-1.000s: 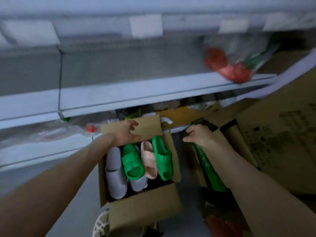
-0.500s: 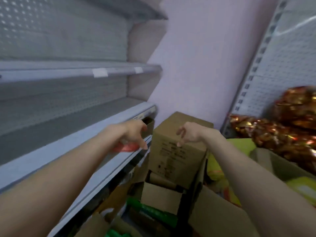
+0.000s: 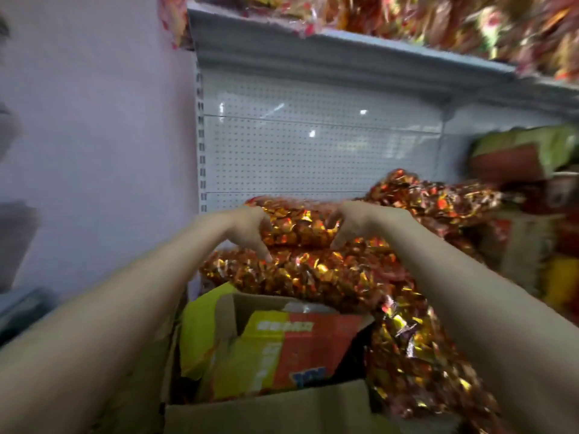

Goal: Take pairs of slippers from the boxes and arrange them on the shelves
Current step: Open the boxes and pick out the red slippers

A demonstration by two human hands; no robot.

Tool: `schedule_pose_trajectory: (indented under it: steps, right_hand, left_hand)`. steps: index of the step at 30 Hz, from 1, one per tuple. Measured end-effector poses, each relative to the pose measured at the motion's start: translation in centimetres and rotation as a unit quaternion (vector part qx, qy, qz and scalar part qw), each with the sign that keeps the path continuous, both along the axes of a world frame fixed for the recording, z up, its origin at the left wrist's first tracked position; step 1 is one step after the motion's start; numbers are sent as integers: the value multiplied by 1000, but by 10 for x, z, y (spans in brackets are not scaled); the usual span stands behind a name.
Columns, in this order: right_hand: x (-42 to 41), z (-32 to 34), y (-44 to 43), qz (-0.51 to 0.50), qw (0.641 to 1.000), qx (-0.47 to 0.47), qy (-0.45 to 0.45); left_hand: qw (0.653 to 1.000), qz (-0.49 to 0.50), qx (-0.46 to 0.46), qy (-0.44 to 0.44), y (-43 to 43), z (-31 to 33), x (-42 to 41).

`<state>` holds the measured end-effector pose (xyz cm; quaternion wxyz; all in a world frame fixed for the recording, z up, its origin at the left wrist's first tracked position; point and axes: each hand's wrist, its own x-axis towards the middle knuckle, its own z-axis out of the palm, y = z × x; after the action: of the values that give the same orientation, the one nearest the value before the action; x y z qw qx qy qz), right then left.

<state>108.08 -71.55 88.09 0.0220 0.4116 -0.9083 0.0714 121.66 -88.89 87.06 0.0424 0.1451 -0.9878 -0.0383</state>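
Note:
No slippers show in the head view now. My left hand (image 3: 249,228) and my right hand (image 3: 354,222) hang side by side in front of me, fingers loosely curled and pointing down, holding nothing. They hover in front of bags of shiny red-and-gold wrapped goods (image 3: 300,267). An open cardboard box (image 3: 266,408) sits below my arms, with red-and-yellow flattened packaging (image 3: 291,349) in it. A white shelf (image 3: 344,54) runs overhead.
A white pegboard back panel (image 3: 313,151) stands behind the bags. A pink wall (image 3: 94,136) fills the left. More gold-wrapped bags (image 3: 423,355) spill down on the right, and other packed goods (image 3: 526,170) crowd the far right. The top shelf carries more bright packets (image 3: 438,17).
My view has swung right, away from the slipper box and the empty grey shelves, to a shelf unit full of gold-wrapped bags. Both hands stay raised and empty.

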Motion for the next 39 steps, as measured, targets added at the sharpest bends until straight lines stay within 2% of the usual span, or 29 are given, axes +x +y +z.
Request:
schedule_pose_trajectory:
  steps: [7, 15, 23, 31, 39]
  right_hand:
    - [-105, 12, 184, -127, 992, -7, 4]
    - [-206, -8, 362, -263, 964, 17, -30]
    - [-309, -25, 474, -364, 931, 11, -35]
    - [-399, -27, 567, -471, 882, -2, -28]
    - [-520, -49, 691, -526, 849, -17, -44]
  left_hand:
    - [989, -142, -13, 26, 151, 11, -151]
    - [963, -269, -9, -16, 312, -8, -305]
    - [923, -384, -27, -20, 432, -18, -455]
    - [872, -488, -37, -4, 545, -19, -598]
    - [836, -547, -51, -23, 672, -36, -740]
